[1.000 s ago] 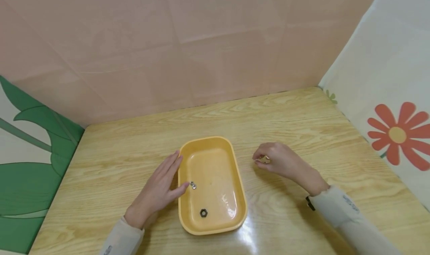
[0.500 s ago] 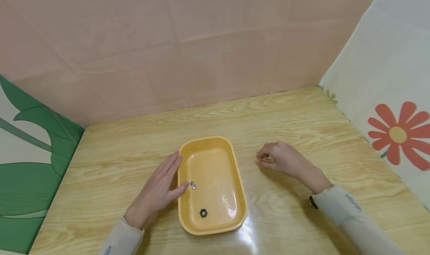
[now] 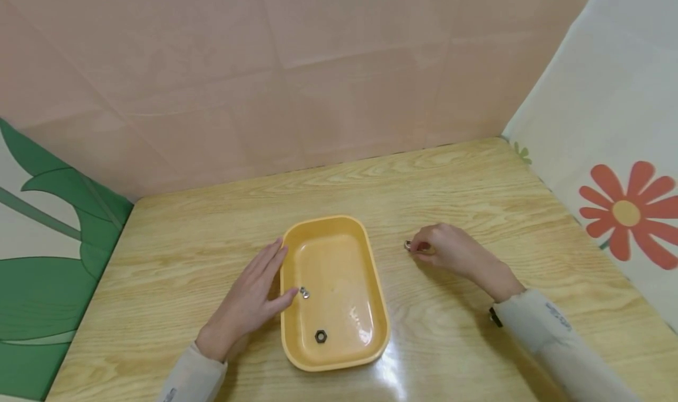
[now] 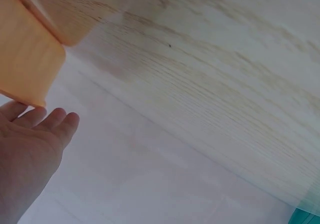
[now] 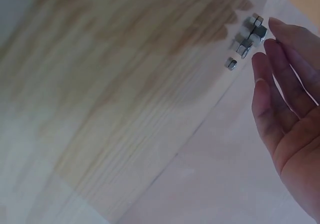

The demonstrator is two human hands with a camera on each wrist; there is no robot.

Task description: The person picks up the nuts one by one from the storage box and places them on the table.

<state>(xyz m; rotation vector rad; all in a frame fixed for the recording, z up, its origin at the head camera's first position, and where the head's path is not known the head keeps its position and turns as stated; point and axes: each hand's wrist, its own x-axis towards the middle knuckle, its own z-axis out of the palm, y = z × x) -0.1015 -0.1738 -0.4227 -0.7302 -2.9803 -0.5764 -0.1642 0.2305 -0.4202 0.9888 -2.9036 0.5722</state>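
Observation:
My left hand point(image 3: 249, 305) rests at the left rim of a yellow plastic tray point(image 3: 377, 272), fingers straight along the outside and thumb reaching over the edge. Inside the tray lie small silver nuts point(image 3: 305, 294) near my thumb and a larger dark hex nut point(image 3: 321, 336). Right of the tray, my right hand point(image 3: 450, 252) hovers low over the table. In the right wrist view its fingertips come close to several metal nuts point(image 5: 244, 48) lying in a row, with a gap between thumb and fingers. From the head view only one nut point(image 3: 407, 245) shows clearly beyond the fingertips.
A wood-grain table point(image 3: 466, 178) carries everything. A pink sheet point(image 3: 318, 84) hangs behind it. Printed panels stand at both sides, with green leaves point(image 3: 32, 296) on the left and a red flower point(image 3: 627, 213) on the right.
My right hand has shifted slightly to the right, and a nut now shows at the left of its fingertips. My left hand and the tray stay where they were.

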